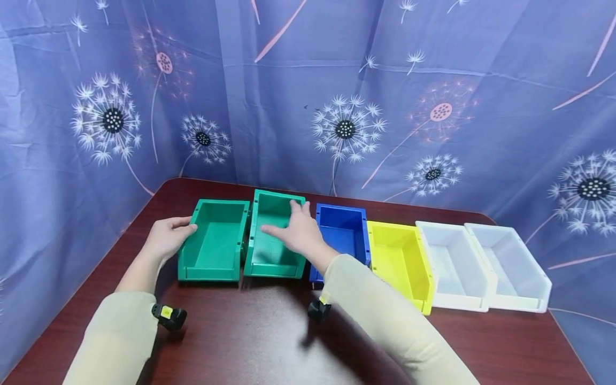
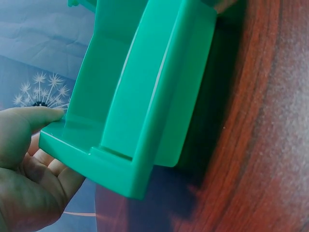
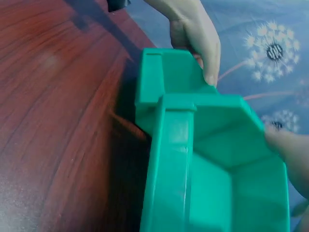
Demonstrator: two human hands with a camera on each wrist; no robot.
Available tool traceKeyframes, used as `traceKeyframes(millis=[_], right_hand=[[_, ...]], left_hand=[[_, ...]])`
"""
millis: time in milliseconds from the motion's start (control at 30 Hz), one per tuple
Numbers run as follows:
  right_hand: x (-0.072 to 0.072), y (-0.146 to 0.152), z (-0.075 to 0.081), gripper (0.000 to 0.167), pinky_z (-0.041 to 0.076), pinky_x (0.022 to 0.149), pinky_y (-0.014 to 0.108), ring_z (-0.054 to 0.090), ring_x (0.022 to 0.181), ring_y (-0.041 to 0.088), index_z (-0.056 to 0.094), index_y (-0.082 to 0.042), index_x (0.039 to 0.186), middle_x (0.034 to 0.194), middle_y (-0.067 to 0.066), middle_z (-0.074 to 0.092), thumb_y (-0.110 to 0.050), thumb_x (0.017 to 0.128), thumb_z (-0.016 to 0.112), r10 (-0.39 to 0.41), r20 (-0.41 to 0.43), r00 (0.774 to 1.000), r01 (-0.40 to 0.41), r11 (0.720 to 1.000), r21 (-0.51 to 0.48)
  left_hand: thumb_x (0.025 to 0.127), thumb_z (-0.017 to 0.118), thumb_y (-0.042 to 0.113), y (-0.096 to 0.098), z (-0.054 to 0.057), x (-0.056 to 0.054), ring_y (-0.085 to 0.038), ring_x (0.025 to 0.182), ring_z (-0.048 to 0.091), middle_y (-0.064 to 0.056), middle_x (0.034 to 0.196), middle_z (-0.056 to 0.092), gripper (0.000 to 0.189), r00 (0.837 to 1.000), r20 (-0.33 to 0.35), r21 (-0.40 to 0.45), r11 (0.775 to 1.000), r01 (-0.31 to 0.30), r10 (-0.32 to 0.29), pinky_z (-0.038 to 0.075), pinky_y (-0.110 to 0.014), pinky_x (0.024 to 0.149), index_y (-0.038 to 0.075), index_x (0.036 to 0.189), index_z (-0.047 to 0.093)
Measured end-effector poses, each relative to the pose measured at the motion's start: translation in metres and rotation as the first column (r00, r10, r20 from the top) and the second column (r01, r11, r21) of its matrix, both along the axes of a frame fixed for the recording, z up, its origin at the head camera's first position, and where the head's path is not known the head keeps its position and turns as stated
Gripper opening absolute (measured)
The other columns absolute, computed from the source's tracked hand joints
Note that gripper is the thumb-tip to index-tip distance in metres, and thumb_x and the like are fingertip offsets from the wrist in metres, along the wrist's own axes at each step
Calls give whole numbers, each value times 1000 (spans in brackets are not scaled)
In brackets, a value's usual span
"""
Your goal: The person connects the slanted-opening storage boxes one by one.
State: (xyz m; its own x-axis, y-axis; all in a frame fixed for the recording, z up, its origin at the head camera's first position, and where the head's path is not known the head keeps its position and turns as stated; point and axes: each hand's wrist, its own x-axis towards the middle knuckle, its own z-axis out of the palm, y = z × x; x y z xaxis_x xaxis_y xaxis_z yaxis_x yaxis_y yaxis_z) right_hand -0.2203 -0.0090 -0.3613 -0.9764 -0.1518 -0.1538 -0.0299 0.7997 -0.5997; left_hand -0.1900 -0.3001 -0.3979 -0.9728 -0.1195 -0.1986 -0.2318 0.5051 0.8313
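Note:
Two green plastic bins stand side by side at the left in the head view. My left hand [image 1: 166, 238] grips the side wall of the left green bin [image 1: 216, 240], thumb on top at the rim and fingers beneath, as the left wrist view also shows. Over the second green bin [image 1: 276, 270] reaches my right hand [image 1: 300, 230], thumb spread away to the left and fingers extended by the bin's right rim. In the right wrist view this hand [image 3: 294, 159] is blurred at the right edge, close to the rim. Both bins have nothing inside.
To the right stand a blue bin [image 1: 341, 232], partly behind the right forearm, a yellow bin [image 1: 399, 262] and two white bins [image 1: 454, 267]. All rest on a dark red wooden table [image 1: 250, 342]. A blue dandelion-print curtain [image 1: 289, 107] hangs behind.

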Motion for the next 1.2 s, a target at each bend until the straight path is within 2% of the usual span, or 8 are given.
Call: traceKeyframes(millis=[100,233,367,433,533,633,900,1200], right_hand=[[-8,8,-1,77,54,82,42,64,95,33,18,-11,152,144,20,41,-33,92,60,-51,-15,999,49,995,-90],[-18,18,1,56,50,59,34,55,62,26,31,-6,148,132,16,54,-11,95,49,-75,-7,997,73,991,-116],[-24,24,3,49,52,72,30,60,107,22,39,-3,143,147,12,42,-10,95,49,-65,4,998,65,990,-122],[-27,26,3,49,50,70,29,60,103,21,40,-2,143,148,12,41,-11,96,49,-54,26,998,57,989,-133],[-30,29,5,48,42,54,26,50,62,16,39,-2,142,148,12,40,-10,96,48,-36,50,998,43,988,-147],[-33,31,6,48,39,51,26,37,54,16,40,-1,142,147,13,41,-10,95,48,-28,56,998,36,988,-149],[-34,36,10,46,49,95,39,49,126,26,43,2,139,145,15,43,-10,96,48,-48,78,996,64,972,-227],[-27,41,9,49,42,55,24,56,79,22,38,-3,143,149,13,39,-10,96,46,-47,53,998,56,979,-195]], left_hand=[[99,46,33,-1,0,0,-40,129,44,-29,141,42,58,1000,-3,-7,1000,3,-3,44,-51,99,-1,144,36],[99,46,34,0,0,0,-40,129,45,-29,141,42,58,1000,-3,-2,1000,9,-9,45,-51,99,-1,144,36],[98,46,33,0,-1,-1,-40,127,46,-29,141,42,58,1000,-4,1,1000,8,-8,46,-50,98,-1,144,36],[98,47,32,0,-1,-1,-40,126,48,-29,140,43,57,1000,-7,-1,1000,8,-8,47,-50,97,-1,144,36],[99,47,31,0,-2,-2,-40,125,49,-29,139,44,56,1000,-13,-1,1000,7,-7,48,-49,96,-1,143,37],[99,47,30,0,-2,-2,-40,124,50,-29,139,45,55,1000,-17,-1,1000,5,-5,48,-49,95,-1,143,38],[98,48,30,3,-1,-2,-40,125,49,-28,139,45,54,1000,-19,1,1000,7,-7,48,-50,95,1,143,39],[98,47,30,11,-2,-1,-39,127,48,-27,140,45,54,1000,-14,16,1000,-19,19,46,-50,98,0,143,38]])
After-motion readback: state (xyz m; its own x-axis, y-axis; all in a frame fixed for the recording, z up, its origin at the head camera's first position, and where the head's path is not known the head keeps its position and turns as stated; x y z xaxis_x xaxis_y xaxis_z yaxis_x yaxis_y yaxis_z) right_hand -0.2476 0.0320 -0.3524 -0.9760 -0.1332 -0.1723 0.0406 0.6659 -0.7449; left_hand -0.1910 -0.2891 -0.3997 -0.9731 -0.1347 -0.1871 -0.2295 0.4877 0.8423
